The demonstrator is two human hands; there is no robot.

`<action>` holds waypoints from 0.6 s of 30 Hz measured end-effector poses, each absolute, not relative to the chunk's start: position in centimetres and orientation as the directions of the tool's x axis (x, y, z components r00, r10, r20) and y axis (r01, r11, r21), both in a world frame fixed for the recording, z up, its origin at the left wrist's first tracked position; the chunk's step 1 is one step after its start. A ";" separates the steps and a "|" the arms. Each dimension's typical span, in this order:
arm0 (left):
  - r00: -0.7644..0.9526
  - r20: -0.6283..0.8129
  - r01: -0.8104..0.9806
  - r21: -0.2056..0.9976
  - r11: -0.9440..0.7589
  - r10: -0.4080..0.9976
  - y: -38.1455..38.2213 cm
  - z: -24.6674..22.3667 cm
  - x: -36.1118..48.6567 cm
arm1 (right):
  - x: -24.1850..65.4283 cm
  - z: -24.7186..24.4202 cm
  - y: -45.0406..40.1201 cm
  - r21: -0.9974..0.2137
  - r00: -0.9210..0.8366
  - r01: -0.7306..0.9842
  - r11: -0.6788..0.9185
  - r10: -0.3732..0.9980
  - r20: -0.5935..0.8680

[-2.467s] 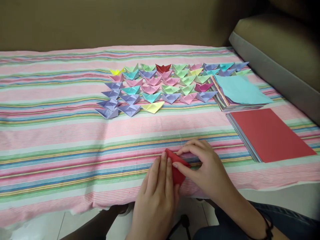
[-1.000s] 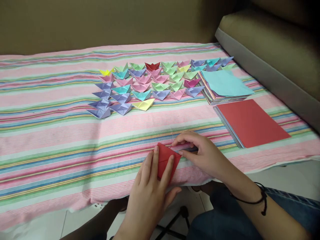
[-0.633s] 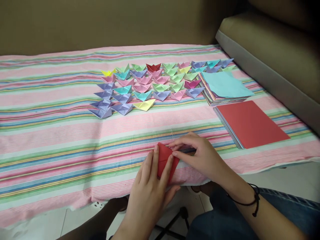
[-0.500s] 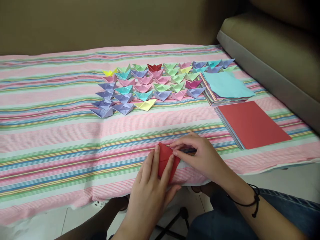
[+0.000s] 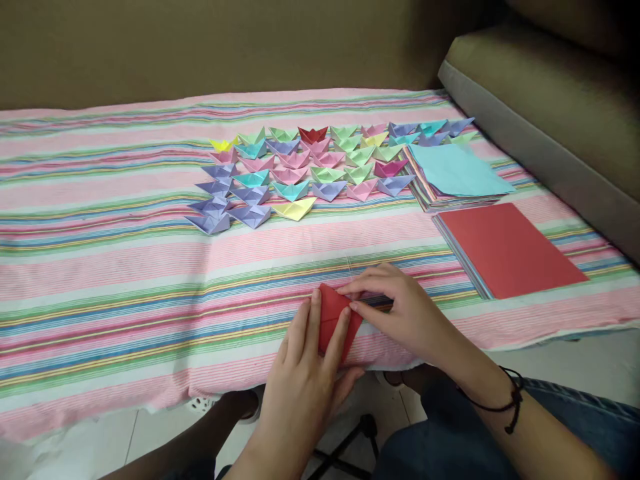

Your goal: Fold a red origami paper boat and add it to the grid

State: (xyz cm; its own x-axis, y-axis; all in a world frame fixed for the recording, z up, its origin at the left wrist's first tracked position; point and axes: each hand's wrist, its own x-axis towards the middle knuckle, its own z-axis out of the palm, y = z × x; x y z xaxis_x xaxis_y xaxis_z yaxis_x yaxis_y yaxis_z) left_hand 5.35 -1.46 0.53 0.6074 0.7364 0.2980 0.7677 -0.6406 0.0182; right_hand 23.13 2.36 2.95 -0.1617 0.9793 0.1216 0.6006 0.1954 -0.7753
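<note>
A folded piece of red paper (image 5: 334, 315) lies near the front edge of the striped cloth, with a crease line across it. My left hand (image 5: 310, 373) holds it down, its index and middle fingers straddling the paper and its thumb lower down, off the paper. My right hand (image 5: 395, 303) pinches the paper's upper right edge between thumb and fingertips. The fingers hide part of the paper's outline. Farther back stand several rows of small folded paper boats in many colours, among them a yellow boat (image 5: 295, 209) and a dark red boat (image 5: 313, 135).
Right of the boats lies a stack of paper with a light blue sheet (image 5: 460, 170) on top. In front of it is another stack topped by a red sheet (image 5: 515, 250). A brown cushioned armrest (image 5: 540, 113) borders the striped cloth (image 5: 100, 267) on the right.
The whole view has shifted slightly, so everything sits a little farther right. Both hands stay on the red paper in nearly the same pose.
</note>
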 end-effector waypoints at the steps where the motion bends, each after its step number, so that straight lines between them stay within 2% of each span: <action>1: 0.609 0.297 0.767 0.014 -0.642 0.735 -1.4 0.5 5.3 | 23.3 3.0 2.4 -0.781 -0.166 0.595 0.188 0.980 0.109; 7: 0.630 0.286 0.758 -0.024 -0.652 0.722 -1.4 0.5 5.3 | 23.4 3.0 2.4 -0.791 -0.155 0.593 0.149 0.986 0.070; 14: 0.632 0.283 0.759 -0.042 -0.649 0.721 -1.4 0.4 5.4 | 22.2 2.7 2.4 -0.743 -0.087 0.650 0.159 0.987 0.135; 18: 0.630 0.273 0.764 -0.047 -0.644 0.727 -1.4 0.6 5.5 | 22.4 2.7 2.5 -0.777 -0.085 0.616 0.128 0.992 0.096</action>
